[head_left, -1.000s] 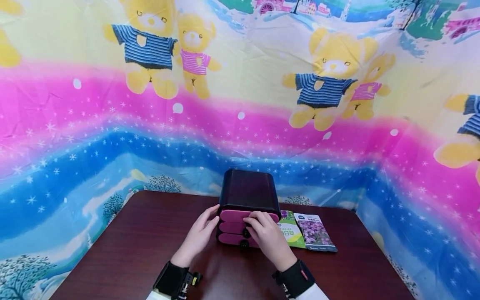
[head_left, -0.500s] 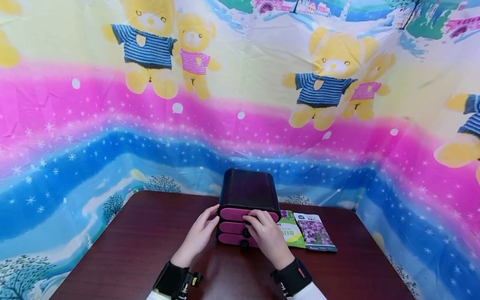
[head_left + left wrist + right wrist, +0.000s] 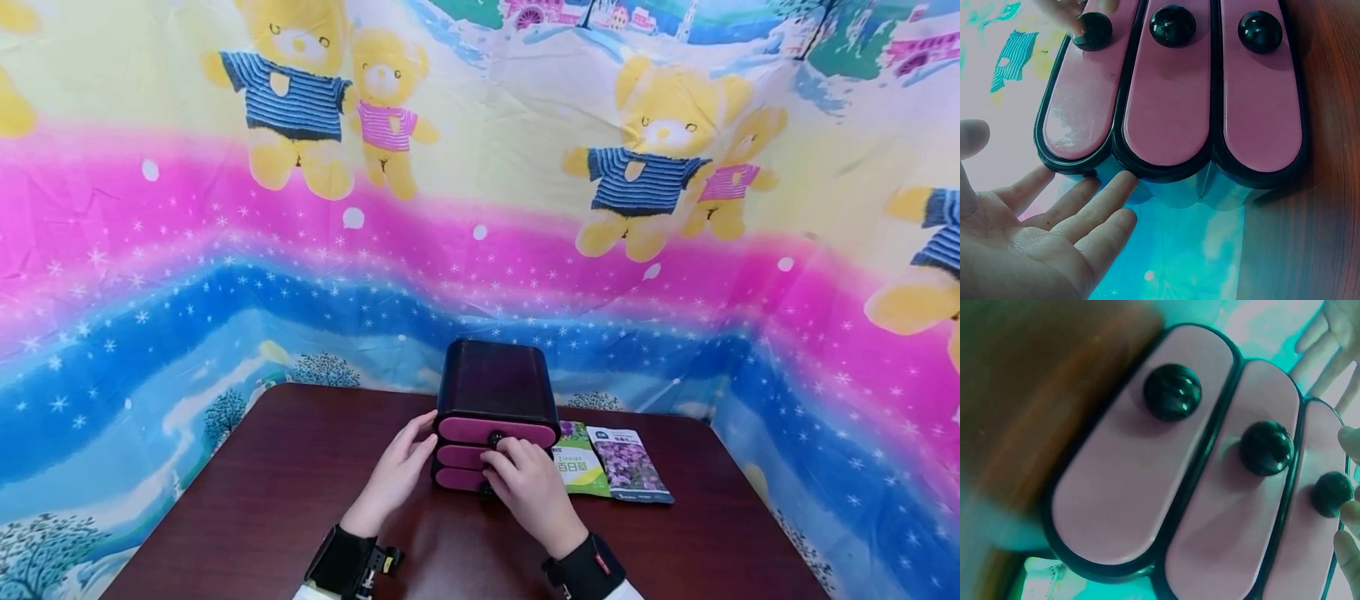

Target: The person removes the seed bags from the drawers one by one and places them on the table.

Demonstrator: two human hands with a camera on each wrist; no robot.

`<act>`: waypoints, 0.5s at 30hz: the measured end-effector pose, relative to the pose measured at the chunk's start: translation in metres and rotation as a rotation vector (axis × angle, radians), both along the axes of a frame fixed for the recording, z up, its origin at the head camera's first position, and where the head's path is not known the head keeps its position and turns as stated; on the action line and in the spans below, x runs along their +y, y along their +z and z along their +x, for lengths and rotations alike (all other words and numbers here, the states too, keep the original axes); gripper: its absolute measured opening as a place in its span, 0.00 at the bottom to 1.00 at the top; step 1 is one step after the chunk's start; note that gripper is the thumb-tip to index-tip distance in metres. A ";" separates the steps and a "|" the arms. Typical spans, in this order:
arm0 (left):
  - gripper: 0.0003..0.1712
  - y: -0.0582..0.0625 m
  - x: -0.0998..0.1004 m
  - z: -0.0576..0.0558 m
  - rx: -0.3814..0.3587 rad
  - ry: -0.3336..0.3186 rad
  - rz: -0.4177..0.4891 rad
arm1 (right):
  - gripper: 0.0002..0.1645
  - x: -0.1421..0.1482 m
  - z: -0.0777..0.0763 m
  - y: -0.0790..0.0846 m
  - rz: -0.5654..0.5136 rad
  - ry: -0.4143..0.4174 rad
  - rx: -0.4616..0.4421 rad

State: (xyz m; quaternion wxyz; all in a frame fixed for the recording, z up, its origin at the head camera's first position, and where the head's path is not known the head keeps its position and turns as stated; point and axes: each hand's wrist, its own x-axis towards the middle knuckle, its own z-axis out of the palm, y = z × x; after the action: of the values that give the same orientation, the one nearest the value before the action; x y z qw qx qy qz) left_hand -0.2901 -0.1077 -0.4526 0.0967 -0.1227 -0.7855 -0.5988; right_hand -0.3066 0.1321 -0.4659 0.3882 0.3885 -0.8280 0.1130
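Three-drawer cabinet (image 3: 495, 379) stands on the surface (image 3: 300, 467); left hand (image 3: 396, 471), fingers extended, touches its side, perhaps for steadying; right hand (image 3: 531, 490) bends fingers near top knob (image 3: 495, 437), gripping or not I cannot tell.

On a dark reddish-brown wooden table (image 3: 300, 467) we saw a glossy black rounded cabinet (image 3: 495, 379) with three stacked pink oval-ended drawer fronts (image 3: 459, 456). The person's left hand (image 3: 396, 473) rested its fingertips at the cabinet's left side. The right hand (image 3: 531, 485), fingers bent, was just to the near side of the top drawer's round black knob (image 3: 496, 438); we could not tell whether they touched. Right of the cabinet we found a flat green-and-white packet (image 3: 579, 473) and, beside it, a grey-and-white packet (image 3: 632, 468) printed with purple flowers. At the far side hung a bear-patterned pink, blue and yellow cloth (image 3: 480, 275).
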 end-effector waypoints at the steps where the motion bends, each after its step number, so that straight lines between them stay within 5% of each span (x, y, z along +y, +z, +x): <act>1: 0.26 0.000 0.000 0.000 0.000 0.000 -0.002 | 0.20 0.000 0.001 -0.002 0.012 0.000 0.003; 7: 0.26 -0.002 0.000 -0.001 -0.005 0.006 0.001 | 0.16 0.003 0.005 -0.014 0.034 -0.038 -0.048; 15: 0.26 0.000 0.000 0.000 -0.004 0.003 0.005 | 0.22 0.007 0.001 -0.022 0.015 -0.100 -0.129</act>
State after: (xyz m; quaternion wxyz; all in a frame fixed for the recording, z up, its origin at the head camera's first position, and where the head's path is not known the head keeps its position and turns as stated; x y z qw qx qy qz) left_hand -0.2906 -0.1073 -0.4530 0.0963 -0.1199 -0.7843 -0.6011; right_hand -0.3055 0.1388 -0.4879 0.3362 0.3415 -0.8705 0.1118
